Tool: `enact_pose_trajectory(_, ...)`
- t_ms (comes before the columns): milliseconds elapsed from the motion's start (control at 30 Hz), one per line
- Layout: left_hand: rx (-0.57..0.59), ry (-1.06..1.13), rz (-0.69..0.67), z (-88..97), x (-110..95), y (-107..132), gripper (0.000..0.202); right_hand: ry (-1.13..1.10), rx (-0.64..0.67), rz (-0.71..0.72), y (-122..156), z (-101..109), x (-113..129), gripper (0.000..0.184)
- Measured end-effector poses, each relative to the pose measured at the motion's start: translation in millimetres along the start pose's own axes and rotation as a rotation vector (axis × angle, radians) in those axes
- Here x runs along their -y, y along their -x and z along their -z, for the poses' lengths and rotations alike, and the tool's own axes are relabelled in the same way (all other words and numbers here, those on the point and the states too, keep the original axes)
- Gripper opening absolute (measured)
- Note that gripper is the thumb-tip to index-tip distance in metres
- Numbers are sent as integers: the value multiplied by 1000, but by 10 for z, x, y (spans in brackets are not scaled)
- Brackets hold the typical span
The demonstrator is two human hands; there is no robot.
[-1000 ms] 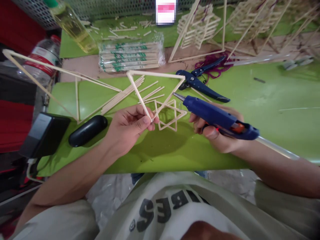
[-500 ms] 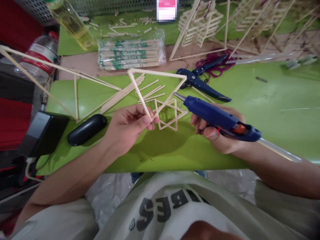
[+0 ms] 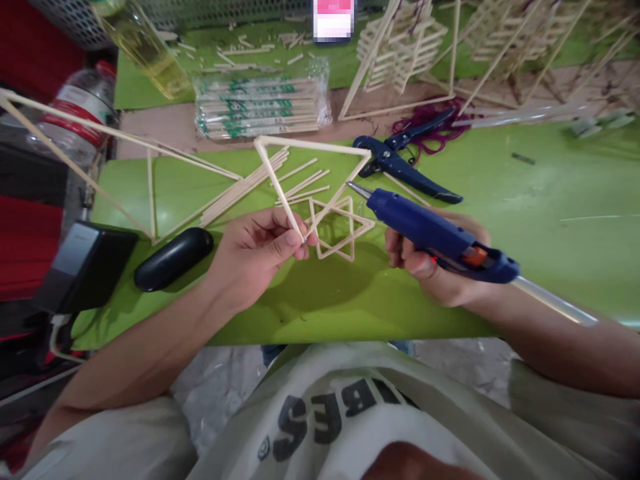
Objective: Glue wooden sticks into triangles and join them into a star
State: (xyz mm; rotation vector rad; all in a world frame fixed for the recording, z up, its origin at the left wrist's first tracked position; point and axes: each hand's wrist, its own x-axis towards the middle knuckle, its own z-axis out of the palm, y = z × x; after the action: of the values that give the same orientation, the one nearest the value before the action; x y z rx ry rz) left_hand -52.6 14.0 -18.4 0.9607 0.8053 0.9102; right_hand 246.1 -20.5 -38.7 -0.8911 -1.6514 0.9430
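Between thumb and fingers, my left hand [image 3: 263, 252] pinches one corner of a triangle of thin wooden sticks [image 3: 313, 145], raised above the table. My right hand [image 3: 445, 267] is wrapped round a blue glue gun [image 3: 425, 223], with a clear glue stick [image 3: 555, 301] poking out of its back. The gun's metal nozzle points left, close to the triangle's right side; whether it touches I cannot tell. Below the triangle, a six-pointed star of sticks [image 3: 353, 248] lies on the green table. Loose sticks [image 3: 245, 187] lie behind my left hand.
Blue cutting pliers [image 3: 415, 175] lie beyond the glue gun beside purple cord [image 3: 430, 133]. A plastic-wrapped pack of sticks [image 3: 263, 107] is further back. Stick frameworks [image 3: 400, 53] stand at the back right. At left are a black case [image 3: 173, 260], a large stick frame [image 3: 151, 193] and bottles [image 3: 83, 110].
The glue gun has shifted very slightly to the left, its nozzle a touch higher. Left hand and triangle look almost the same.
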Motion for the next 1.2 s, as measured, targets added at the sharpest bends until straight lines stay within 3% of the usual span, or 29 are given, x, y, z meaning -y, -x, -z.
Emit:
enact_pose_trajectory(467,27,27,-29,18,23,-10,23,45,19,-28,-17,8,81,43)
enact_pose_trajectory(667,52,-60,-109,96,69,3,16,88,-70,-299,13,-8,29,42)
enact_pose_trajectory(767,-21,-322,-244,146,75,-7,11,60,-162,-396,16,12,-62,46)
enact_pose_trajectory(833,-51,-592,-416,179,64,-40,7,31,-261,-415,-25,49,-108,49)
enact_pose_trajectory(967,59,-1140,-808,246,69,-149,7,-50,-467,-353,-196,137,-124,52)
enact_pose_trajectory(1067,114,-1391,-889,281,119,-206,17,-92,-530,-297,-307,170,-102,56)
enact_pose_trajectory(1200,125,-1520,-897,292,153,-208,24,-118,-558,-277,-346,150,-71,59)
